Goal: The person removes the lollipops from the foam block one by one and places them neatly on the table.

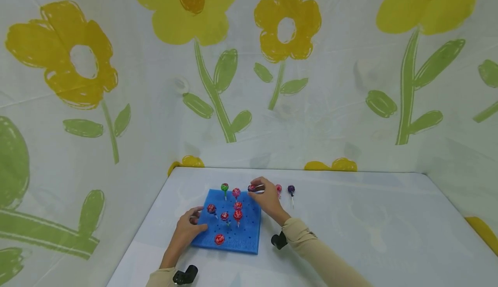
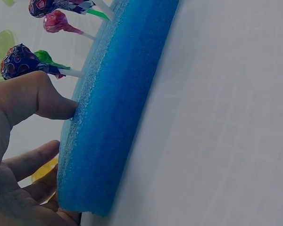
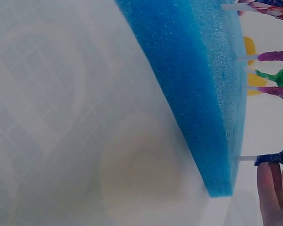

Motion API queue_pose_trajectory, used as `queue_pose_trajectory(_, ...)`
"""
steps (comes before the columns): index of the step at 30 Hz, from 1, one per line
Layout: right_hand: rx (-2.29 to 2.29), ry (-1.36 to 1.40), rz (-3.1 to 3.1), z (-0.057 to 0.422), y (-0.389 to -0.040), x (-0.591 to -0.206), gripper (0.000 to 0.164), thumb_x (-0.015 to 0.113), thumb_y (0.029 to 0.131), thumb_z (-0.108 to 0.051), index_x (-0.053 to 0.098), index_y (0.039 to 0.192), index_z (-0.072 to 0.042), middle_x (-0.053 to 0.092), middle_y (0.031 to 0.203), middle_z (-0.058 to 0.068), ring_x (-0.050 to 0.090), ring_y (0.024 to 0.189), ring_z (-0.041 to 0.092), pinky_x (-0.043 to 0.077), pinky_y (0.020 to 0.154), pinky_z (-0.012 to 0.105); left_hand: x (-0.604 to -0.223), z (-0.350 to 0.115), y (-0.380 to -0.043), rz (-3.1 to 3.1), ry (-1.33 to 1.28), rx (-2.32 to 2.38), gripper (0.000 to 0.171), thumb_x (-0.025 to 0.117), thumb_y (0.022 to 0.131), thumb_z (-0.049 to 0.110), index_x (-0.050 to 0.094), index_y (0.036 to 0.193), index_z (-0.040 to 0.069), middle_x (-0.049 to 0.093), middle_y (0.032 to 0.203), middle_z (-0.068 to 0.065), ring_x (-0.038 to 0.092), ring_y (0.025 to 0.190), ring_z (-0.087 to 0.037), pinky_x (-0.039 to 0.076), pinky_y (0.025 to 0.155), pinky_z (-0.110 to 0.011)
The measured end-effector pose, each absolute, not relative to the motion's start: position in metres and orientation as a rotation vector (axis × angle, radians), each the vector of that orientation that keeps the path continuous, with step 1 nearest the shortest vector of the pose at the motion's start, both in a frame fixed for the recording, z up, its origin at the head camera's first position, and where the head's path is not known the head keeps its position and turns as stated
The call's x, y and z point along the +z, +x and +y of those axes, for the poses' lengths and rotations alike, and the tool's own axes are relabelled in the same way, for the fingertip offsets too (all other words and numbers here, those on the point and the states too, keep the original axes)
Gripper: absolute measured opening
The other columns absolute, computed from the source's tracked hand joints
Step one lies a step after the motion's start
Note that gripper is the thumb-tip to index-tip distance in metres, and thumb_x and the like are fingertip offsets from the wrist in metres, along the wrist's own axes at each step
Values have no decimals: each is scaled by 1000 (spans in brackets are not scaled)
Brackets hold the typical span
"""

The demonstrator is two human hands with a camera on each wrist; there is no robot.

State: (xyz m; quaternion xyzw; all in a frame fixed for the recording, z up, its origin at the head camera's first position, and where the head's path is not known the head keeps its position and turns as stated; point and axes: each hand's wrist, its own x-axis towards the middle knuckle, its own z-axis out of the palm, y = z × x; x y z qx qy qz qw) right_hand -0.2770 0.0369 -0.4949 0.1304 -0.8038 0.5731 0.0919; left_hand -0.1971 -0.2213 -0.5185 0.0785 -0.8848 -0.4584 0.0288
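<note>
A blue foam block (image 1: 246, 235) dotted with small holes lies on the white table. My left hand (image 1: 185, 228) holds its left edge, the thumb on the top face and the fingers along the side. At the far right corner, my right hand (image 1: 271, 200) pinches a dark blue-wrapped lollipop (image 1: 252, 188) by its head; in the right wrist view its white stick meets the foam. Several other lollipops stand in the block, among them a green one (image 1: 225, 186), a pink one (image 1: 236, 192), a dark one (image 1: 211, 208) and a red one (image 1: 219, 239).
Beyond my right hand, a pink lollipop (image 1: 278, 188) and a dark purple lollipop (image 1: 291, 189) are on the table (image 1: 350, 226). A white cloth with yellow flowers hangs around the table's back and sides. Black wrist cameras sit on both wrists.
</note>
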Motion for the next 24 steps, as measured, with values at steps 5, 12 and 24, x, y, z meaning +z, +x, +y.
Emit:
queue_pose_trajectory(5, 1718, 330, -2381, 35, -275, -498, 26, 72, 82, -6, 62, 106, -6, 62, 103, 7, 61, 95, 22, 52, 80, 34, -517, -219, -195, -2732, 260, -1406, 58, 72, 75, 9, 53, 129, 2, 55, 109, -13, 48, 96, -27, 45, 79, -39)
queue_pose_trajectory(12, 1718, 347, -2340, 35, -273, -500, 26, 71, 83, -6, 61, 106, -2, 62, 101, 9, 61, 94, 25, 53, 79, 34, -517, -218, -194, -2730, 261, -1401, 58, 72, 76, 9, 53, 129, 1, 55, 109, -13, 49, 96, -26, 45, 78, -39)
queue_pose_trajectory(24, 1729, 315, -2275, 34, -273, -495, 25, 72, 81, -3, 61, 103, 0, 63, 98, 9, 62, 90, 24, 53, 78, 33, -517, -220, -194, -2728, 263, -1393, 58, 73, 76, 11, 53, 129, 2, 56, 109, -13, 49, 96, -27, 46, 78, -39)
